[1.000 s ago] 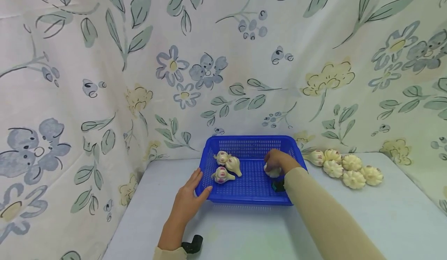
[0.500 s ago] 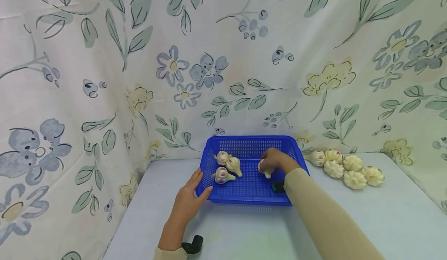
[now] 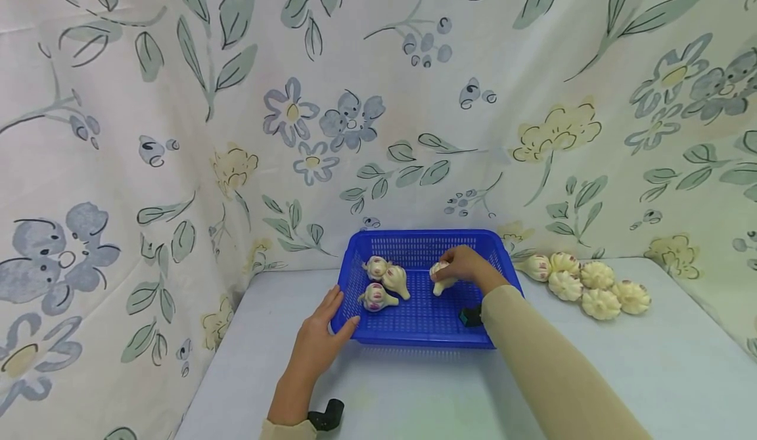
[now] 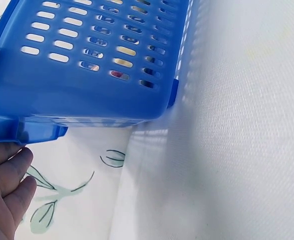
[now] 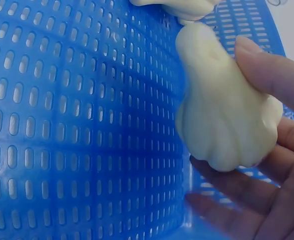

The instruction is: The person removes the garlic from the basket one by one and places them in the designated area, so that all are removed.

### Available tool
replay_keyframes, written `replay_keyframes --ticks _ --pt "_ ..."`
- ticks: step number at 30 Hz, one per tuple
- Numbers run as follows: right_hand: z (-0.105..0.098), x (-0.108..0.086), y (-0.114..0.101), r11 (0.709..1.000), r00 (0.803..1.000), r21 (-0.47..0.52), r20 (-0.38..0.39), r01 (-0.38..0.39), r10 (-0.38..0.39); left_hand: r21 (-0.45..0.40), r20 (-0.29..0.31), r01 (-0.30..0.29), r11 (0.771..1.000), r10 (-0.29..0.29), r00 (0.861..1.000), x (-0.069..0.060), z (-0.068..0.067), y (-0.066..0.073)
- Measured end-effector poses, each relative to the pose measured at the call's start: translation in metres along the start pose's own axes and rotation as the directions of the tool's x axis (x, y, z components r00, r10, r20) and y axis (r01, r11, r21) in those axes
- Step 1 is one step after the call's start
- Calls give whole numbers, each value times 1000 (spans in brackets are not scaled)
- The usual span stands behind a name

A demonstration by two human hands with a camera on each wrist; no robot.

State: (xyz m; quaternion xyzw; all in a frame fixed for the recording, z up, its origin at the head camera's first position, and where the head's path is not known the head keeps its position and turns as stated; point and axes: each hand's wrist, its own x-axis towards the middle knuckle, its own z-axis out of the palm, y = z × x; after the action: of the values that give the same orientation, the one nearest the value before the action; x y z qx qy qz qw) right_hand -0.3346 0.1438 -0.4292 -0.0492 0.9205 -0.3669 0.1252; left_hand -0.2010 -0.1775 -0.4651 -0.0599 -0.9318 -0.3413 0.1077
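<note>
A blue plastic basket (image 3: 422,339) with slotted walls stands on the table. My left hand (image 3: 319,341) rests against its front left corner, thumb spread along the rim; in the left wrist view the fingers (image 4: 11,170) lie below the rim's lip. Inside the basket, my right hand (image 3: 467,266) holds a garlic bulb (image 5: 227,110) between thumb and fingers, its stem pointing toward the front in the head view. Three more garlic bulbs (image 3: 395,279) with purple streaks lie together in the left part of the basket.
Several garlic bulbs (image 3: 564,286) lie in a cluster on the white table (image 3: 668,361), right of the basket. A floral cloth (image 3: 378,98) hangs behind and at the sides. Black wrist devices (image 3: 327,415) sit at both wrists.
My right hand has moved left inside the basket with the garlic bulb, and the stem has come into view. The left hand has stayed at the corner.
</note>
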Motion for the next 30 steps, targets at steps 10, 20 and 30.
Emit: replay_keyframes --ticks 10,20,30 --pt "0 4 2 997 997 -3 -14 73 -73 -1 -2 -1 1000 1 1000 0 1 -1" --pt "-3 4 1 996 992 -22 -83 91 -92 7 2 -5 1000 5 1000 0 0 0" --pt "-26 -15 -3 986 979 -44 -120 158 -162 2 6 -11 1000 11 1000 0 -1 -1"
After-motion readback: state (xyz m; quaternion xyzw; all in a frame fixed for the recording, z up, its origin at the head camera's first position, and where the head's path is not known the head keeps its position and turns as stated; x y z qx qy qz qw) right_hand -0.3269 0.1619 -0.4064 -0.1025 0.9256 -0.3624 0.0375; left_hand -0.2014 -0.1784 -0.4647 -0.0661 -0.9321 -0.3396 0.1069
